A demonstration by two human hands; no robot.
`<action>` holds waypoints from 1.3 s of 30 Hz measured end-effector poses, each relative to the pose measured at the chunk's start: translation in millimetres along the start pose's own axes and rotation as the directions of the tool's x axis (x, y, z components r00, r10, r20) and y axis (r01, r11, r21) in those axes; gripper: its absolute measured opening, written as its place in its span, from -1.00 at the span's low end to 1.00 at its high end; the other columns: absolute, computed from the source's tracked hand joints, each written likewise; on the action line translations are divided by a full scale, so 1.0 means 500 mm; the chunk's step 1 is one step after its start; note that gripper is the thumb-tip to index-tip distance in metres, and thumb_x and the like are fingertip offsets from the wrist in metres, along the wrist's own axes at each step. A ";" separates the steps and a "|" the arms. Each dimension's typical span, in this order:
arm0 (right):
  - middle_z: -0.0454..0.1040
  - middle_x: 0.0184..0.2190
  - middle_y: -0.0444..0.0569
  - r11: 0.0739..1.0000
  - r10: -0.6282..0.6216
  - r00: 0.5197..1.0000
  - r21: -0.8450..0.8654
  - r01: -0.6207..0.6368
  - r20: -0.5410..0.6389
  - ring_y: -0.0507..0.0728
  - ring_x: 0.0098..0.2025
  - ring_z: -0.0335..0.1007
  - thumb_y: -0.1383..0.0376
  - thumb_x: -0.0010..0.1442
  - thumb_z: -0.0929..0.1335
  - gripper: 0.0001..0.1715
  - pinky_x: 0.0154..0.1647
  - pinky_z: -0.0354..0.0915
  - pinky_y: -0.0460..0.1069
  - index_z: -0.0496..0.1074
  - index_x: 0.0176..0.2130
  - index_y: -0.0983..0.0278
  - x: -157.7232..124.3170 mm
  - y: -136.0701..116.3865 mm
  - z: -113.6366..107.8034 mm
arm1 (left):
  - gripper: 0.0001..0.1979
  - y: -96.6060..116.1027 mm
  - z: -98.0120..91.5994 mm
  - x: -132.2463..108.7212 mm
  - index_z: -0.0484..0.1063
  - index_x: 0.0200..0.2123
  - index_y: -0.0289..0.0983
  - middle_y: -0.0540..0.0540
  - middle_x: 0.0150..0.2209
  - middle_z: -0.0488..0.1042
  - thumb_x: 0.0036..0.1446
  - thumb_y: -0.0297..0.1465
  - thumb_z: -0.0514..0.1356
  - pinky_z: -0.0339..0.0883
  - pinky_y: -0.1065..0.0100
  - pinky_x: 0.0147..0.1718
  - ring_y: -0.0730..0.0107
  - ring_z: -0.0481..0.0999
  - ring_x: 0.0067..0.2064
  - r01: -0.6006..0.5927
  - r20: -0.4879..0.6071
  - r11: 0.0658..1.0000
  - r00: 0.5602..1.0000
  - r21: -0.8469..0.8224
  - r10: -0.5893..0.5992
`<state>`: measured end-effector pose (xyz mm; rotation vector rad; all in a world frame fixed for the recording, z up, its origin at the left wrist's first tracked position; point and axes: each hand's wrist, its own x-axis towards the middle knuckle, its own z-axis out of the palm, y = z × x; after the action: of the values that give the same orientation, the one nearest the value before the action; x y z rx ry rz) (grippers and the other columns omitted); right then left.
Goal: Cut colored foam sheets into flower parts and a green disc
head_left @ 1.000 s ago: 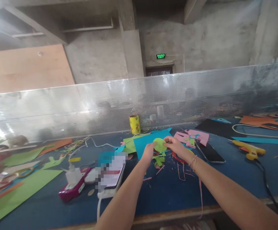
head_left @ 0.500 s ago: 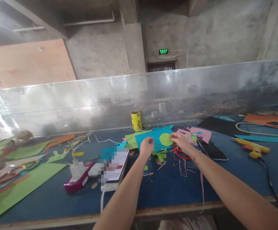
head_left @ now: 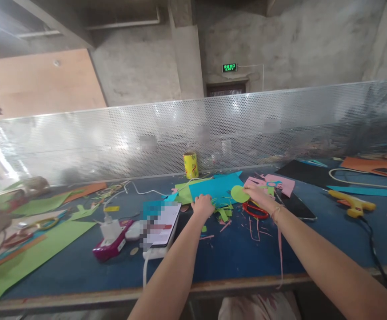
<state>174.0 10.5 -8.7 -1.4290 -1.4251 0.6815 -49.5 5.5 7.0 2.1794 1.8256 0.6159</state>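
A round light-green paper disc [head_left: 238,194] is pinched at its right edge by my right hand [head_left: 258,196], over the right part of a blue paper sheet [head_left: 209,187]. My left hand [head_left: 203,206] is at the sheet's lower left corner, palm down, with its fingers somewhat bent and apart; whether it touches the sheet I cannot tell. Green paper scraps [head_left: 225,213] lie between my hands. Red-handled scissors [head_left: 256,210] lie below my right hand, their blades not clearly seen. Pink paper [head_left: 285,184] lies just beyond my right wrist.
A phone [head_left: 163,226] rests on a white power strip [head_left: 156,253] beside a purple socket block [head_left: 108,249]. A yellow glue gun [head_left: 353,204] lies at right, and a dark phone [head_left: 298,206] near my right forearm. A yellow roll [head_left: 190,166] stands by the perforated screen [head_left: 129,142].
My left hand has lowered slightly onto the area of the blue sheet's corner, its fingers spreading. My right hand has shifted a little right with the green disc.
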 end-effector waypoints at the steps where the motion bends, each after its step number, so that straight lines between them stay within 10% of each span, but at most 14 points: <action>1: 0.24 -0.64 -0.17 1.000 -0.005 1.000 -0.027 0.005 0.003 0.01 -0.55 0.17 0.29 -0.11 0.25 -0.91 -0.51 0.09 -0.10 0.26 -0.55 0.29 0.002 0.003 0.000 | -0.66 -0.001 0.003 0.001 0.46 -0.25 -0.19 -0.28 -0.07 0.39 -0.19 -0.52 0.19 0.04 0.00 -0.04 -0.10 0.26 0.04 -0.006 0.008 1.000 1.000 -0.004 0.006; 13: 0.33 -0.57 -0.15 0.989 -0.130 0.976 -0.049 0.141 0.175 0.00 -0.52 0.21 0.28 -0.06 0.29 -0.88 -0.47 0.13 -0.09 0.32 -0.46 0.31 -0.031 -0.038 0.020 | -0.88 0.027 0.022 0.008 0.41 -0.51 -0.24 -0.13 -0.38 0.46 -0.04 -0.32 0.15 0.15 0.36 -0.32 0.25 0.40 -0.29 -0.290 -0.167 0.880 0.955 -0.376 0.243; 17: 0.38 -0.50 -0.12 0.985 -0.170 0.951 0.028 0.168 0.260 0.00 -0.47 0.27 0.29 -0.04 0.30 -0.88 -0.43 0.19 -0.09 0.32 -0.42 0.31 -0.052 -0.068 0.039 | -0.68 0.042 0.011 -0.004 0.10 -0.73 -0.24 0.06 -0.69 0.09 -0.05 -0.36 0.14 -0.07 0.39 -0.52 0.46 0.11 -0.56 -0.326 -0.177 0.873 0.944 -0.363 0.278; 24: 0.49 -0.39 0.03 0.880 -0.174 0.978 -0.428 0.207 0.115 0.10 -0.32 0.38 0.38 -0.01 0.29 -0.91 -0.30 0.20 -0.06 0.39 -0.42 0.31 -0.034 -0.042 -0.003 | -0.63 0.027 0.001 0.002 0.00 -0.76 -0.24 0.08 -0.72 -0.05 -0.06 -0.39 0.14 -0.16 0.37 -0.53 0.49 0.03 -0.59 -0.257 -0.161 0.903 0.964 -0.343 0.213; 31: 0.49 -0.26 0.10 0.768 -0.031 0.981 -0.623 0.145 0.191 0.19 -0.21 0.39 0.32 -0.07 0.36 -0.77 -0.27 0.20 -0.05 0.43 -0.32 0.34 -0.010 -0.002 -0.031 | -0.79 0.003 -0.009 0.018 0.37 -0.38 -0.27 -0.14 -0.41 0.43 0.11 -0.37 -0.04 0.08 0.40 -0.47 0.28 0.40 -0.35 -0.004 -0.200 0.979 0.979 -0.203 -0.037; 39: 0.47 -0.22 0.09 0.720 0.013 0.961 -0.669 0.183 0.276 0.19 -0.20 0.38 0.43 -0.15 0.35 -0.64 -0.29 0.18 -0.06 0.41 -0.24 0.32 -0.019 -0.003 -0.022 | -0.56 0.004 0.004 0.019 0.31 -0.01 -0.33 -0.26 -0.08 0.44 -0.01 -0.52 -0.03 0.24 0.35 -0.30 0.17 0.43 -0.10 0.028 -0.128 0.947 0.989 -0.319 -0.072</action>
<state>181.8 -1.7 -5.7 -1.8673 -2.0888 0.2692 -45.4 14.8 7.7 1.9151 1.6999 0.9952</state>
